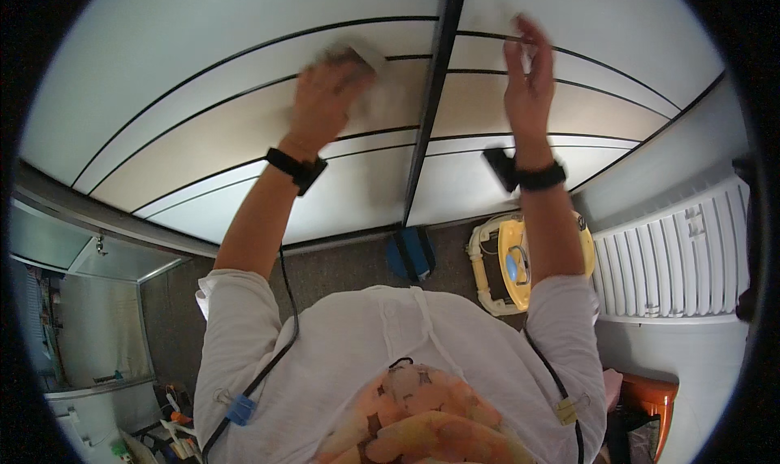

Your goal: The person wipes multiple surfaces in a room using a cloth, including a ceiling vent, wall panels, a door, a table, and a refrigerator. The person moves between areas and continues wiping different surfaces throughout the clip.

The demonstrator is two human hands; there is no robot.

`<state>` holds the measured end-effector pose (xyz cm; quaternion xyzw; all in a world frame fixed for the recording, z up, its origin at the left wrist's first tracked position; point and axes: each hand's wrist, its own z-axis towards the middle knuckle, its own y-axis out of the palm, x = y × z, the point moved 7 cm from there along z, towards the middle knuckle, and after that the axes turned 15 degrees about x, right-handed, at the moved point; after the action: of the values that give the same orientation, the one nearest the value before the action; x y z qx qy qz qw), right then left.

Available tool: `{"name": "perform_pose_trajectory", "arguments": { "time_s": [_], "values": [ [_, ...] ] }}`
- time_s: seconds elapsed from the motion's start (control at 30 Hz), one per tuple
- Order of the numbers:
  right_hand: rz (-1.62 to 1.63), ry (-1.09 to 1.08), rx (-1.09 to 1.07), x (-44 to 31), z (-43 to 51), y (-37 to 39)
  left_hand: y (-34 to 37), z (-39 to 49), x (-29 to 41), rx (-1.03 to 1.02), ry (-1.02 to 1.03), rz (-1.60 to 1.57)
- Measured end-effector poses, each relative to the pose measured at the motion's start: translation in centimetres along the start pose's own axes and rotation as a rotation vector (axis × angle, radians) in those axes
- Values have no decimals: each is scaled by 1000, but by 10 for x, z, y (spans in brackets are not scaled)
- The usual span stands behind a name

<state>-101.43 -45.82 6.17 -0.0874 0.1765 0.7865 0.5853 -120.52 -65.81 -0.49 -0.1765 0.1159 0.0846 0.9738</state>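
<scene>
My left hand (332, 92) is raised against the left panel of a pale striped sliding wardrobe door (256, 123). A blurred greyish cloth or pad (368, 59) shows at its fingertips, pressed to the panel; its exact kind cannot be told. My right hand (530, 77) is lifted before the right door panel (597, 110), fingers apart and partly bent, holding nothing visible. Between the hands runs the dark door frame strip (426, 116). Both wrists wear black straps with small devices.
On the dark floor by the door base lie a blue round object with black straps (411, 254) and a yellow plastic item in a cream tube frame (478, 275). A white ribbed radiator or panel (670, 257) is at right, an orange container (655, 397) lower right, and assorted items lower left.
</scene>
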Motion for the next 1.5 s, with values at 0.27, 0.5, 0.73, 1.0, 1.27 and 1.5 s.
{"name": "perform_pose_trajectory", "arguments": {
  "time_s": [0.27,0.5,0.73,1.0,1.27,1.5],
  "values": [
    [-441,-503,78,-33,87,118,43,8,0,13,-5,65],
    [-644,-627,140,-14,77,128,106,-127,54,-468,227,22],
    [-631,-650,150,-9,78,126,40,-222,-13,-475,68,14],
    [-722,-904,93,-4,98,122,-148,-311,-167,-38,-775,507],
    [-703,-903,166,-10,89,125,-128,-314,-201,820,-1243,-21],
    [-710,-756,132,-12,87,126,-36,-169,-78,185,-693,79]
  ]
}}
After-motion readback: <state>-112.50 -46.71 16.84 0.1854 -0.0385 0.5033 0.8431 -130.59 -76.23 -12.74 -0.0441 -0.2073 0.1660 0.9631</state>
